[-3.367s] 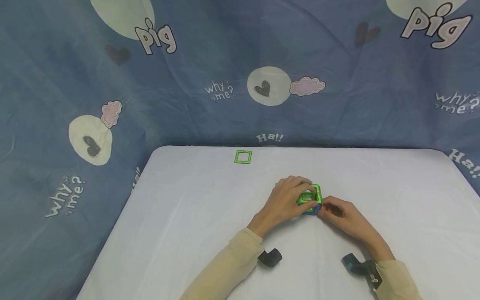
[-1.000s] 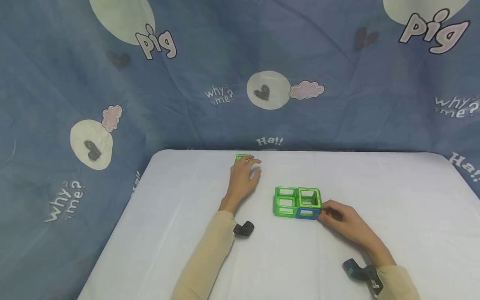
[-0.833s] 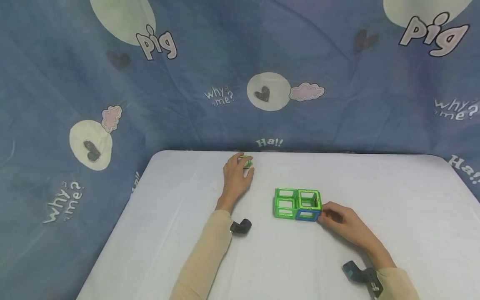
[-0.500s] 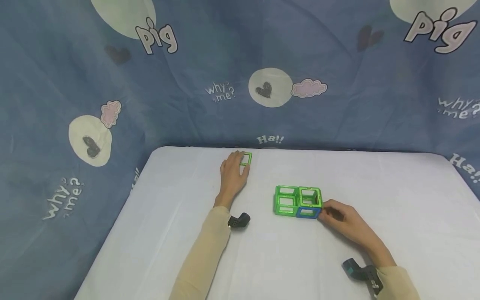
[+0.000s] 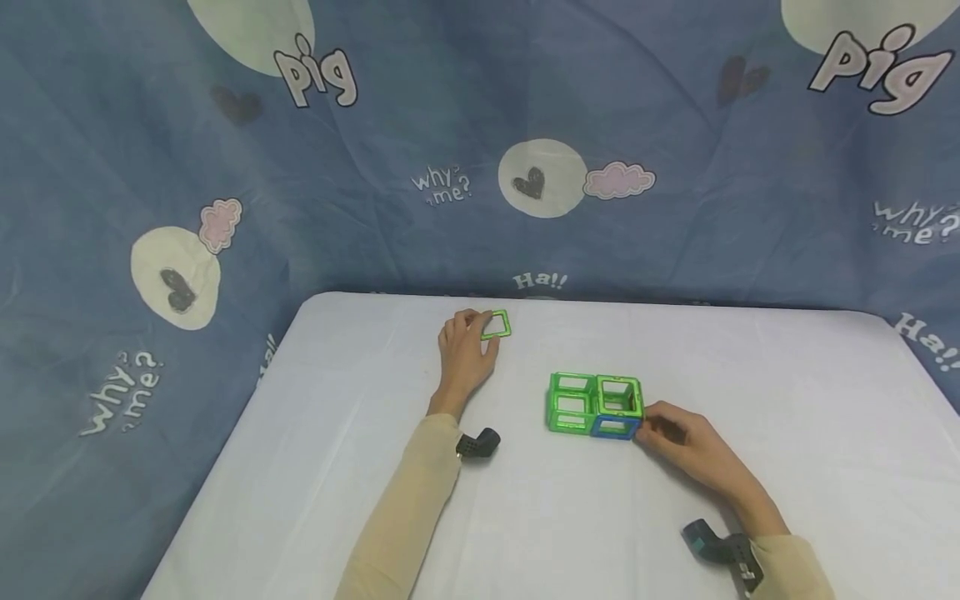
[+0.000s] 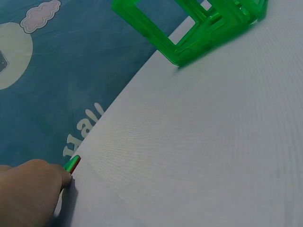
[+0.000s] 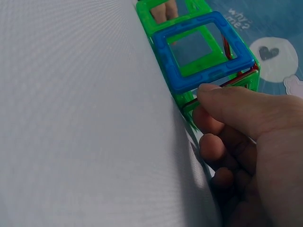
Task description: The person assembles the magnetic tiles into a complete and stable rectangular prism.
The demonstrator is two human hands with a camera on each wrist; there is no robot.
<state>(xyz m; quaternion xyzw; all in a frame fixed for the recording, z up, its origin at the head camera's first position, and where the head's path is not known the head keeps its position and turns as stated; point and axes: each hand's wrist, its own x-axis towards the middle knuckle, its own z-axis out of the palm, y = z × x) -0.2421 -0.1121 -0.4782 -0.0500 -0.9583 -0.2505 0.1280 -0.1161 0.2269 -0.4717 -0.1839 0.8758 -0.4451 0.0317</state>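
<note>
At the far side of the table, my left hand (image 5: 462, 360) pinches a loose green square magnetic tile (image 5: 507, 323) by its left side. Part of that tile hides behind the fingers; the left wrist view has only its corner (image 6: 72, 163) beside the fingertips. Two joined cubes of magnetic tiles (image 5: 596, 407) stand near mid-table, green with one blue tile (image 7: 168, 65) on the front of the right cube. My right hand (image 5: 693, 442) holds this structure at its right end, thumb at the blue tile's lower corner, the other fingers curled below.
White cloth covers the table (image 5: 750, 375). A blue printed curtain (image 5: 420, 100) hangs right behind its far edge. Both wrists carry a small black camera, the left camera (image 5: 480, 443) and the right camera (image 5: 705, 540).
My left hand has left the cubes, reached to the far-left loose tile and taken hold of it; the tile has turned and shifted slightly nearer. The right hand has stayed at the structure.
</note>
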